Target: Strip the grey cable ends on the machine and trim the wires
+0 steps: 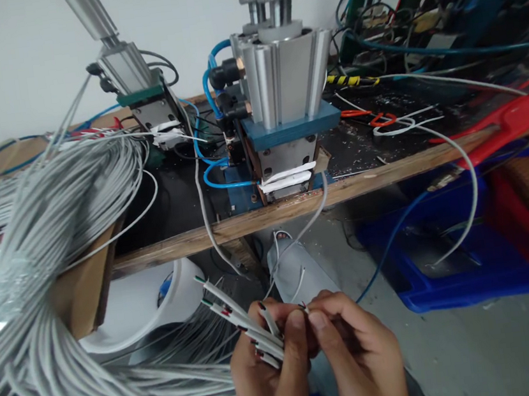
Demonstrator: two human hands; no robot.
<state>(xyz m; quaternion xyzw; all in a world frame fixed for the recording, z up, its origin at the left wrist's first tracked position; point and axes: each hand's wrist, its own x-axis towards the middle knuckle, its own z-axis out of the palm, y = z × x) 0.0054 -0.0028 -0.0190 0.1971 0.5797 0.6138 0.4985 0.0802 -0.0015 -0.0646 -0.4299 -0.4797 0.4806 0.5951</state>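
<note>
My left hand (280, 369) is closed around several white cables (251, 325), whose cut ends fan out to the upper left. Small green, red and black wire tips show at those ends. Between thumb and finger, the same hand pinches near a short cable end with thin dark wires. Close against it, my right hand (355, 347) pinches at that cable end (306, 308) with thumb and forefinger. The fingertips almost meet, and most of the piece between them is hidden. From the left, a thick bundle of grey-white cable (124, 388) runs toward my left hand.
A pneumatic press (284, 86) stands at the edge of the black workbench (164, 204), with a second press (129, 79) farther left. Cable coils (55, 223) lie over cardboard. Below are a white bucket (138, 310) and a blue plastic stool (438, 273). Red-handled pliers (501, 124) jut in at right.
</note>
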